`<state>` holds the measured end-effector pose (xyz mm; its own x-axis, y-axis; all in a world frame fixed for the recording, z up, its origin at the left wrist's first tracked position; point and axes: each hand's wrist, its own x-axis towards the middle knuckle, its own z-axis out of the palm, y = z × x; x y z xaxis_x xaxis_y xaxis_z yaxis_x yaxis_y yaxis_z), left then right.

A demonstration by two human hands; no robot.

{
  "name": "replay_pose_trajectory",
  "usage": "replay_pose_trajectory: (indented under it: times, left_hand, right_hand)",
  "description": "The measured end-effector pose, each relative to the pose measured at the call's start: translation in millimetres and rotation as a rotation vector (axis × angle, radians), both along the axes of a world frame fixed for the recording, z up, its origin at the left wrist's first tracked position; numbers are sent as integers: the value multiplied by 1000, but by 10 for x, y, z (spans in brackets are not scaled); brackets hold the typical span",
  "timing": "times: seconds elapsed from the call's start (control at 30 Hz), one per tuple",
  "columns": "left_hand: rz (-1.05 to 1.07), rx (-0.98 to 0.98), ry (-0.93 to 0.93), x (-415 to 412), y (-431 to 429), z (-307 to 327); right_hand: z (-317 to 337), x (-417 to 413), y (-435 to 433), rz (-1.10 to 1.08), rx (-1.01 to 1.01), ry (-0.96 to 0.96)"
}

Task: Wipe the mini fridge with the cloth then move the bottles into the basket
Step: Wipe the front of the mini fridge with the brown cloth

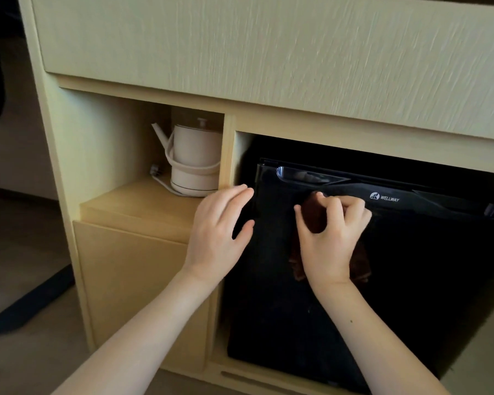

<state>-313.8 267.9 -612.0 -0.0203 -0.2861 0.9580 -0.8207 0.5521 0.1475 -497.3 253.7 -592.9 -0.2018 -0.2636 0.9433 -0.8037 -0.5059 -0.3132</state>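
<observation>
— One cloth (314, 215), brown, bunched in my right hand (330, 235), pressed on the mini fridge (411, 266) door just under its top edge. Loose end hangs below my wrist.
— Fridge?
— Black, door closed, set in the right bay of the pale wood cabinet (240, 52).
— Left hand (218, 232)?
— Fingers spread, grasping nothing, at the door's left edge by the divider; can't tell if it touches.
— Around it?
— White kettle (194, 161) with its cord in the left cubby, on the shelf (143, 201) above a closed panel.
</observation>
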Motion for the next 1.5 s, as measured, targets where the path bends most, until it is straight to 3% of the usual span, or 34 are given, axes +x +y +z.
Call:
replay_pose_trajectory:
  times: [0.07, 0.2, 0.3, 0.43, 0.57, 0.73, 0.9, 1.03, 1.27, 1.5]
  left_hand:
    - [106, -92, 31, 118, 0, -9]
    - [-51, 226, 378, 163, 2, -59]
    - [-204, 375, 475, 118, 15, -77]
    - [-276, 462, 460, 145, 21, -130]
    - [-363, 492, 424, 257, 52, -175]
    - [-429, 546, 410, 349, 48, -204]
    - [-377, 529, 346, 396, 17, -216]
    - [-331, 491, 304, 412, -26, -234]
    - [-324, 484, 307, 415, -74, -255]
    - [-296, 458, 320, 400, -74, -275]
  right_hand:
    - [-22, 64, -30, 36, -8, 70]
    - [-144, -40, -31, 57, 24, 178]
    - [-156, -68, 8, 70, 58, 141]
    - [37, 160, -23, 77, 15, 126]
    - [75, 408, -89, 112, -11, 305]
    - [-469, 224, 71, 165, 121, 585]
    - [-149, 196, 28, 139, 71, 403]
    - [207, 427, -100, 130, -33, 410]
    - [-605, 199, 122, 200, 187, 727]
    - [40, 433, -12, 132, 39, 386]
